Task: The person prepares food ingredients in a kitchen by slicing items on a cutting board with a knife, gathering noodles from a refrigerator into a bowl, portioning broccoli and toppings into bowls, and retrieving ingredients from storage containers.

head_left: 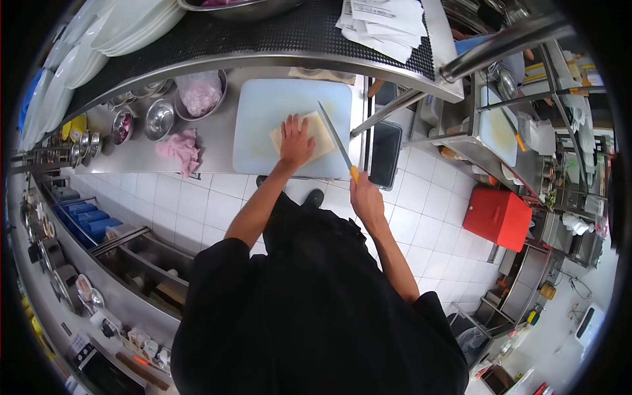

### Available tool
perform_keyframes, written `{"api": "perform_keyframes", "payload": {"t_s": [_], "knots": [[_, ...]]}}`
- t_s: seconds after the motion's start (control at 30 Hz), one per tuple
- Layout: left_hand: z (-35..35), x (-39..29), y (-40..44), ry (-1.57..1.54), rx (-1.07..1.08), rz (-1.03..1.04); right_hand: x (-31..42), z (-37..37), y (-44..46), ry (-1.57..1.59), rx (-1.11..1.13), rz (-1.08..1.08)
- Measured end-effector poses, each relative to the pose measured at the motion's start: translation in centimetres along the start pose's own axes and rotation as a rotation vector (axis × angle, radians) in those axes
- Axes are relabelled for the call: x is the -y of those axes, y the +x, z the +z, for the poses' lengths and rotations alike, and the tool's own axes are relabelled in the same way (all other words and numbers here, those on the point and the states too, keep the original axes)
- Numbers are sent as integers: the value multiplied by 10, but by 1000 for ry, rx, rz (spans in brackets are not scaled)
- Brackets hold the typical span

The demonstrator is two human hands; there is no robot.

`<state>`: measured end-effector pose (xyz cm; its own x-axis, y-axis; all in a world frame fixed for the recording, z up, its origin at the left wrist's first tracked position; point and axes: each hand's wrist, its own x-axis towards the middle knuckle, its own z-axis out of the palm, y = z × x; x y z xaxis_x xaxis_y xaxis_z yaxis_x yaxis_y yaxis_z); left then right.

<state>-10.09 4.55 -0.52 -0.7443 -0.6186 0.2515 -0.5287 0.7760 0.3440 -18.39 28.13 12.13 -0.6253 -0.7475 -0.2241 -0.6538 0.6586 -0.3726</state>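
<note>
A pale, flat, roughly square sheet of food lies on the light blue cutting board. My left hand rests on it, palm down with the fingers spread. In my right hand, closed round its yellow handle, is a long knife. The blade points up and to the left, along the right side of the sheet, its tip over the board. Whether the edge touches the sheet cannot be made out.
Left of the board are a pink cloth, a metal bowl and a bowl with a plastic bag. A shelf edge runs above the board. A dark bin and a red box stand to the right.
</note>
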Motion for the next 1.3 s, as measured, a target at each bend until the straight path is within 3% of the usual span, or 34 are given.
{"api": "perform_keyframes", "payload": {"t_s": [0.3, 1.07, 1.3], "knots": [[-9, -3, -6, -69, 19, -134, 27, -3, 25, -166, 71, -98], [-5, 9, -11, -92, -55, -74, 39, -9, 15, -108, 111, -59], [-8, 10, -10, -91, -71, -46, 38, -7, 18, -255, 118, -90]]}}
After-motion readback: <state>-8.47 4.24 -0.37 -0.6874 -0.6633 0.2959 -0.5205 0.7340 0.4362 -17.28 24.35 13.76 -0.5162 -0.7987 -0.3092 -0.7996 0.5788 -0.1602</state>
